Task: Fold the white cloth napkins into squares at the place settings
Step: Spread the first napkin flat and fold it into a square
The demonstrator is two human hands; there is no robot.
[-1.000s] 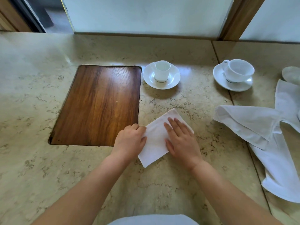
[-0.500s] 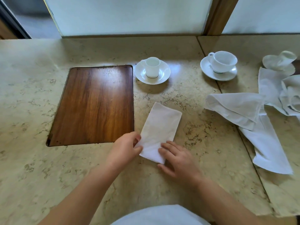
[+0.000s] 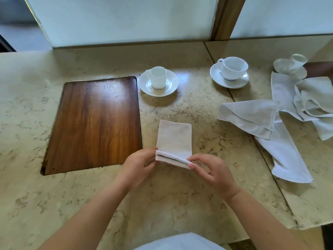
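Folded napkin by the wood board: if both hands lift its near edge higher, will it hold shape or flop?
Likely floppy: the napkin is thin cloth, and the unfolded napkins nearby slump in soft creases. Its layers already gape at the lifted edge between the left hand and right hand, so they may splay. Probably light; a two-corner grip suffices.

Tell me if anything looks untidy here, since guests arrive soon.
Yes. Unfolded napkins lie crumpled in a loose heap on the right of the table, one draped against the far-right cup and saucer. Only the napkin in both hands is neatly folded.
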